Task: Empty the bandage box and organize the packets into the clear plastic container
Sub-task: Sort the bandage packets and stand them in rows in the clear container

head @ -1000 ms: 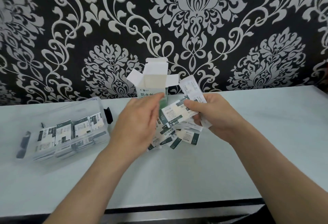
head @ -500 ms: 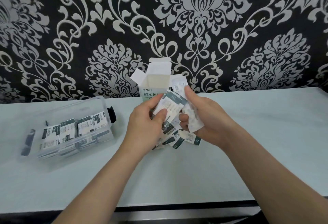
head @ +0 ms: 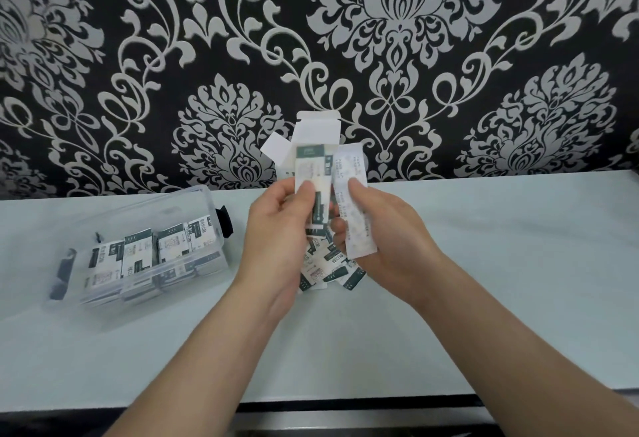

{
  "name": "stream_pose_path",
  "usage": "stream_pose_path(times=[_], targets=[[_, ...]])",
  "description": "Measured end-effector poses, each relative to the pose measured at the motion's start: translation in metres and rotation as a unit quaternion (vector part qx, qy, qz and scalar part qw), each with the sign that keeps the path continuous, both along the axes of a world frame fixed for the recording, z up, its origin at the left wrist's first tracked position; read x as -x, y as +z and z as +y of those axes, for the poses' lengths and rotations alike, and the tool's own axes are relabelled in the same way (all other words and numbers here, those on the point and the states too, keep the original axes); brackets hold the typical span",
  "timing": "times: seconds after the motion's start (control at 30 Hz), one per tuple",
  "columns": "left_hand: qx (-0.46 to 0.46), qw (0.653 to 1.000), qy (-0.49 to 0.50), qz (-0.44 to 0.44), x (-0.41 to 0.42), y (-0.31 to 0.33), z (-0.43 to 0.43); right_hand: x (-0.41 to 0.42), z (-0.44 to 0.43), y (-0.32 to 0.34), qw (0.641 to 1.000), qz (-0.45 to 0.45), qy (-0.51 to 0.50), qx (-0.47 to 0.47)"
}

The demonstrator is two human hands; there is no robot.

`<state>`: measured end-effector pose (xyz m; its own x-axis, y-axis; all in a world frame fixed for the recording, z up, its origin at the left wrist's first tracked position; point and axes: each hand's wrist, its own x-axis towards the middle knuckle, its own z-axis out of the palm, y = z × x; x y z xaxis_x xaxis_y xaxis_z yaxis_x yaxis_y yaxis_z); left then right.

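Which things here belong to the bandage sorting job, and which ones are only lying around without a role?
Belong to the job:
open bandage box
packet pinched by left hand
white printed strip held by right hand
loose packets below the hands
clear plastic container with stored packets

Only surroundings:
table
patterned wallpaper
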<state>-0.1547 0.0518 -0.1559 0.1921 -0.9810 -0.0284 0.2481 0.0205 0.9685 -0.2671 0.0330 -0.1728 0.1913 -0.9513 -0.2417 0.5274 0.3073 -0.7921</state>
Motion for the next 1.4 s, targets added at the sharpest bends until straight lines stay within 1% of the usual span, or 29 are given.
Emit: stream_pose_path(times=[0.03, 0.07, 0.1, 0.13, 0.17, 0.2, 0.23, 0.27, 0.3, 0.37, 0.4, 0.43, 0.47, 0.5, 0.57, 0.6, 0.63, 0.7, 0.77, 0.83, 0.87, 1.0, 1.1, 1.2, 1.27, 1.33, 1.4], targets=[[0.044, 0.995, 0.029, -0.086, -0.002, -0.003, -0.002, -0.005, 0.002, -0.001, 1.000, 0.000, 0.004, -0.001], [0.106, 0.968, 0.073, -0.214, -0.006, -0.007, -0.005, -0.009, 0.005, 0.000, 1.000, -0.003, 0.006, -0.004], [0.172, 0.915, 0.109, -0.348, -0.008, -0.010, -0.006, -0.012, 0.006, 0.000, 1.000, -0.008, 0.012, -0.007], [0.230, 0.850, 0.124, -0.458, -0.008, -0.014, -0.006, -0.014, 0.008, 0.001, 0.999, -0.019, 0.026, -0.010], [0.260, 0.790, 0.118, -0.543, -0.005, -0.017, -0.004, -0.015, 0.009, 0.001, 0.999, -0.025, 0.041, -0.016], [0.268, 0.746, 0.102, -0.601, -0.001, -0.021, -0.002, -0.016, 0.010, 0.001, 0.998, -0.025, 0.049, -0.025], [0.264, 0.725, 0.078, -0.631, 0.003, -0.022, -0.001, -0.017, 0.010, 0.001, 0.998, -0.014, 0.045, -0.033], [0.244, 0.733, 0.038, -0.634, 0.005, -0.022, 0.001, -0.018, 0.009, 0.002, 0.999, -0.002, 0.033, -0.041], [0.217, 0.757, -0.007, -0.616, 0.007, -0.020, 0.002, -0.017, 0.007, 0.001, 0.999, 0.013, 0.012, -0.048], [0.176, 0.815, -0.085, -0.545, 0.005, -0.019, 0.001, -0.012, 0.003, 0.001, 0.998, 0.024, -0.033, -0.055], [0.178, 0.825, -0.102, -0.527, 0.002, -0.018, 0.002, -0.010, 0.002, 0.004, 0.998, 0.022, -0.038, -0.051], [0.192, 0.822, -0.109, -0.525, -0.001, -0.019, 0.003, -0.005, 0.001, 0.004, 0.998, 0.030, -0.036, -0.043], [0.204, 0.809, -0.117, -0.539, -0.005, -0.020, 0.003, -0.001, 0.000, 0.006, 0.998, 0.046, -0.025, -0.034], [0.204, 0.789, -0.130, -0.564, -0.007, -0.020, 0.003, 0.002, -0.001, 0.006, 0.997, 0.078, -0.009, -0.019], [0.175, 0.751, -0.149, -0.619, -0.009, -0.021, 0.004, 0.006, 0.000, 0.005, 0.988, 0.147, 0.048, 0.017], [0.167, 0.738, -0.150, -0.637, -0.009, -0.021, 0.003, 0.006, 0.001, 0.004, 0.980, 0.182, 0.079, 0.033], [0.164, 0.731, -0.149, -0.646, -0.009, -0.022, 0.003, 0.004, 0.002, 0.002, 0.969, 0.221, 0.103, 0.044], [0.165, 0.731, -0.151, -0.644, -0.009, -0.024, 0.001, 0.000, 0.002, -0.001, 0.946, 0.294, 0.129, 0.052], [0.171, 0.731, -0.151, -0.643, -0.012, -0.025, -0.001, -0.001, 0.000, -0.005, 0.934, 0.323, 0.137, 0.060], [0.201, 0.718, -0.139, -0.651, -0.015, -0.026, -0.001, 0.000, -0.001, -0.004, 0.929, 0.327, 0.154, 0.078], [0.217, 0.718, -0.132, -0.648, -0.017, -0.027, -0.001, 0.001, -0.001, -0.003, 0.927, 0.325, 0.165, 0.090], [0.242, 0.745, -0.134, -0.607, -0.016, -0.026, 0.001, 0.003, 0.001, -0.001, 0.928, 0.292, 0.201, 0.119], [0.220, 0.768, -0.128, -0.587, -0.019, -0.025, -0.001, 0.004, 0.001, 0.001, 0.925, 0.283, 0.217, 0.131], [0.195, 0.780, -0.111, -0.585, -0.022, -0.025, -0.003, 0.001, 0.000, 0.001, 0.938, 0.246, 0.212, 0.121], [0.198, 0.779, -0.112, -0.584, -0.021, -0.027, -0.002, -0.001, 0.000, -0.001, 0.937, 0.251, 0.213, 0.121], [0.209, 0.769, -0.111, -0.594, -0.021, -0.029, -0.002, -0.004, 0.001, 0.000, 0.936, 0.247, 0.218, 0.126], [0.215, 0.758, -0.097, -0.609, -0.024, -0.029, -0.003, -0.004, 0.003, 0.002, 0.943, 0.224, 0.213, 0.123]])
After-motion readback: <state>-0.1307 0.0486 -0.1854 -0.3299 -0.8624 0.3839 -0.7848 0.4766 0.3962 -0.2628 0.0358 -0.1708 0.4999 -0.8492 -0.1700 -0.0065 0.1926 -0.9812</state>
